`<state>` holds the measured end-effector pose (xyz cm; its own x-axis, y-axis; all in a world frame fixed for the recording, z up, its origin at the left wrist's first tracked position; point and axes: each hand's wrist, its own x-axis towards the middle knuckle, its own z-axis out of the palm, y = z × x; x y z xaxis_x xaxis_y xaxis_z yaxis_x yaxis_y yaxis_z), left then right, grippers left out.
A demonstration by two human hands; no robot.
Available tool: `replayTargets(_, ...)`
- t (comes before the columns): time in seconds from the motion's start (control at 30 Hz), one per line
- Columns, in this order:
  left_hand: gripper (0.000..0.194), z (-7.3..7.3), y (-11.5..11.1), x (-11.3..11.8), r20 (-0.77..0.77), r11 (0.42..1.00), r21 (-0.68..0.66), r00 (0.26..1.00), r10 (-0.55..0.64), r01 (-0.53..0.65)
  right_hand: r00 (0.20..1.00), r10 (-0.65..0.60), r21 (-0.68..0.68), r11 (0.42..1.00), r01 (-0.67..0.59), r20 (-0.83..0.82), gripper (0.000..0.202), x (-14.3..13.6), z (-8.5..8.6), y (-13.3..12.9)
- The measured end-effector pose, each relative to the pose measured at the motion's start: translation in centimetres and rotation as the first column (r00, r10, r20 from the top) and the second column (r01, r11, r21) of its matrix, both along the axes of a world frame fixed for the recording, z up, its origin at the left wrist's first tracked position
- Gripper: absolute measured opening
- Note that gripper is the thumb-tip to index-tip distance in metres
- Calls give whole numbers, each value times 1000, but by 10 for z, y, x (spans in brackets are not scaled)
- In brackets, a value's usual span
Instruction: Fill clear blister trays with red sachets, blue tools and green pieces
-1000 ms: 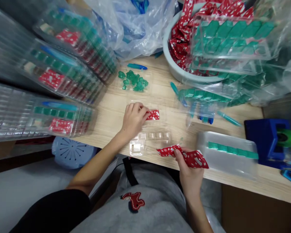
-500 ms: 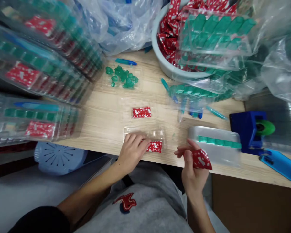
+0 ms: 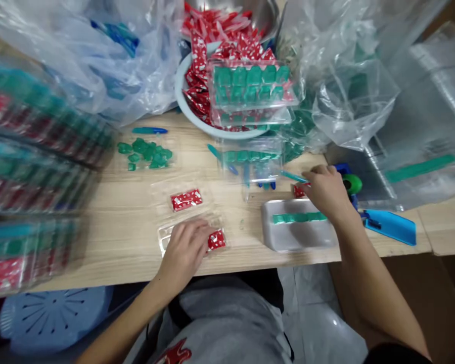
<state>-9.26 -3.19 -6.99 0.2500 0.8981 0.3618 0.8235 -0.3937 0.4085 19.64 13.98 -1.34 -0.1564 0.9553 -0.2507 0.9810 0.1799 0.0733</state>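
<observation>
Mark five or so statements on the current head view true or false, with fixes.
1. The left hand partly covers the red packet in the nearer clear tray. True.
2. That hand also covers the packet in the farther clear tray. False: the farther packet shows uncovered.
3. A green strip lies in the shallow grey tray. True.
4. The right hand is inside the grey tray. False: it is past the tray's far edge, beside the green roll.
5. The round basin is bare inside. False: it holds red packets.
</observation>
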Motion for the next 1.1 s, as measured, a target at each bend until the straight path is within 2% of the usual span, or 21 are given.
replayTargets(0.1,26,-2,37,7,8,998,47,999,46,-46,987,-118,-151,983,101,-108,37,-24,-4,8)
replayTargets(0.2,23,-7,75,19,-111,992,85,989,102,-93,973,-197,-266,951,159,-122,59,-47,-10,8)
replayTargets(0.3,19,-11,97,29,-187,990,106,976,110,-91,973,-194,-258,953,157,-125,54,-55,-16,10)
replayTargets(0.4,19,-12,104,32,-198,991,105,975,99,-79,975,-190,-290,945,149,-117,44,-51,-16,13)
replayTargets(0.6,17,-11,106,25,-252,985,173,967,40,4,983,-181,-300,938,173,1,49,-45,-11,11)
replayTargets(0.73,16,-11,107,23,-231,981,192,973,10,36,989,-142,-301,942,146,33,40,-40,-8,11)
replayTargets(0.83,17,-11,108,24,-221,983,181,975,8,32,991,-120,-312,941,131,52,28,-27,3,14)
replayTargets(0.93,17,-12,109,24,-217,988,154,976,3,32,986,-135,-306,939,157,93,25,-5,26,12)
replayTargets(1.03,19,-6,107,24,-147,995,101,989,-1,16,972,-190,-263,939,221,141,21,18,55,-2)
replayTargets(1.1,22,2,101,23,-27,999,51,1000,4,-3,960,-271,-206,938,280,68,16,28,70,-21)
